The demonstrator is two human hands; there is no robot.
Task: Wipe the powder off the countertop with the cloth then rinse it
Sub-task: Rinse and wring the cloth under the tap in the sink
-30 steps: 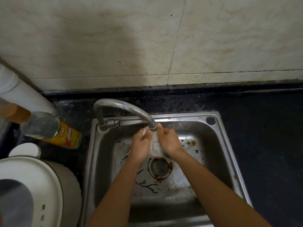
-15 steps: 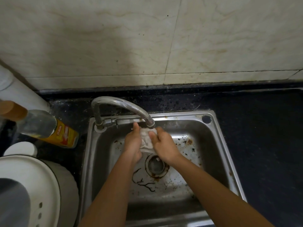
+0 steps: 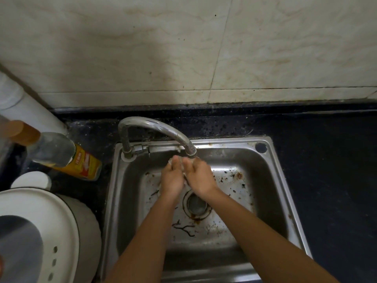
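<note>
My left hand (image 3: 172, 177) and my right hand (image 3: 199, 176) are pressed together over the steel sink (image 3: 273, 176), right under the spout of the curved tap (image 3: 159, 127). The white cloth (image 3: 182, 167) is squeezed between both hands, and only a thin strip of it shows between the palms and at the fingertips. Both hands are slightly blurred. The drain (image 3: 196, 204) lies just below the hands. The black countertop (image 3: 326, 170) runs to the right of the sink.
A bottle with a yellow label (image 3: 67, 158) and brown cap stands left of the sink. A white round appliance lid (image 3: 40, 231) fills the lower left. Behind the counter rises a tiled wall (image 3: 183, 48). Dark debris lies on the sink bottom.
The hands have closed together around the cloth, which now shows far less than before. The view has shifted slightly.
</note>
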